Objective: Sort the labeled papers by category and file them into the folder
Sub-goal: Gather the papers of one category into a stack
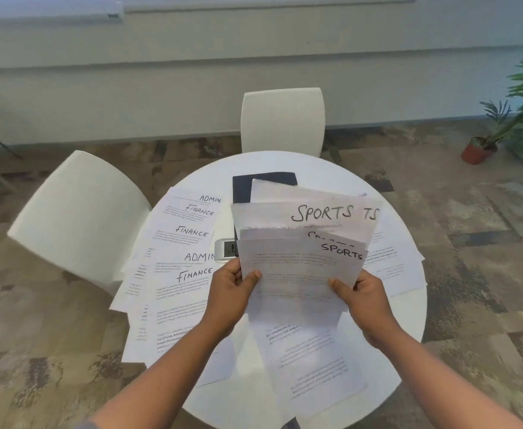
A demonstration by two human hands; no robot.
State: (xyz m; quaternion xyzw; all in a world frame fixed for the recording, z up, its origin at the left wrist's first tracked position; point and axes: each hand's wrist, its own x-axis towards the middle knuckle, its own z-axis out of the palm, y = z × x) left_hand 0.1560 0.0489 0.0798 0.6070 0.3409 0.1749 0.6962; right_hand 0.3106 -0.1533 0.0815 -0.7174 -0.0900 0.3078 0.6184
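2 hands [297,292] gripping fanned SPORTS sheets [303,261] | 3 FINANCE sheets [192,233] | 2 chairs [281,119]

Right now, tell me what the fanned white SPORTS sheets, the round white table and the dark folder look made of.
Fanned white SPORTS sheets: thin printer paper, matte, bending. Round white table: smooth, faintly glossy laminate or painted wood, unclear. Dark folder: flat matte navy card or plastic, mostly covered.
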